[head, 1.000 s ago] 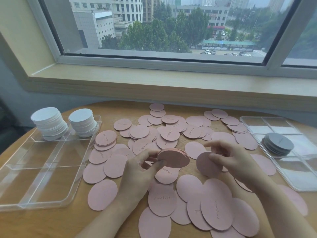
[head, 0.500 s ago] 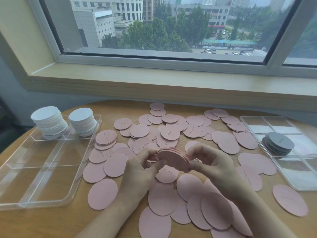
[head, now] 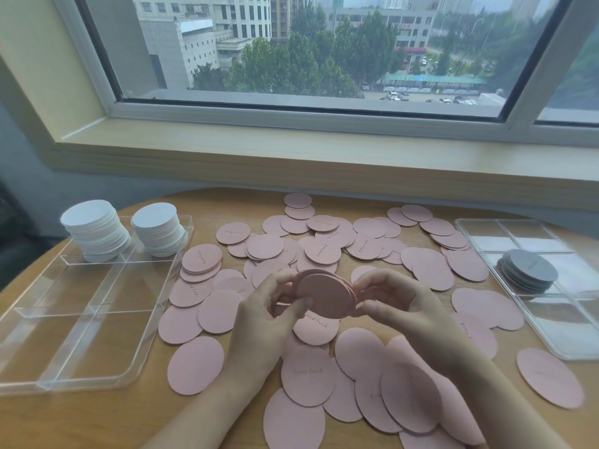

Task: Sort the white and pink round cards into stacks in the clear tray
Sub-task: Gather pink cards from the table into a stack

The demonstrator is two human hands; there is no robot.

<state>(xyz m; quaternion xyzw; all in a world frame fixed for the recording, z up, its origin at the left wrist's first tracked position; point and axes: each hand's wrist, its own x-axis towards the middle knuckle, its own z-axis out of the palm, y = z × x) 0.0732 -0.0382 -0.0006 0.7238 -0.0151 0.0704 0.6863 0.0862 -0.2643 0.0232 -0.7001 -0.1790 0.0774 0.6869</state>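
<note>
Both hands hold one small stack of pink round cards (head: 325, 294) above the table's middle. My left hand (head: 264, 314) grips the stack's left edge between thumb and fingers. My right hand (head: 393, 303) pinches its right edge. Many loose pink cards (head: 194, 364) lie scattered over the wooden table, some marked with handwriting. The clear tray (head: 94, 306) with four compartments sits at the left. Two stacks of white round cards (head: 94, 230) (head: 158, 228) stand in its two far compartments; the two near compartments hold nothing.
A second clear tray (head: 551, 322) at the right edge holds a stack of grey round cards (head: 526, 270). A short pile of pink cards (head: 201, 262) lies beside the left tray. The window sill (head: 291, 153) runs behind the round table.
My right hand picked a pink card off the table, brought it left and joined it to the stack in my left hand. Both hands now hold the stack.
</note>
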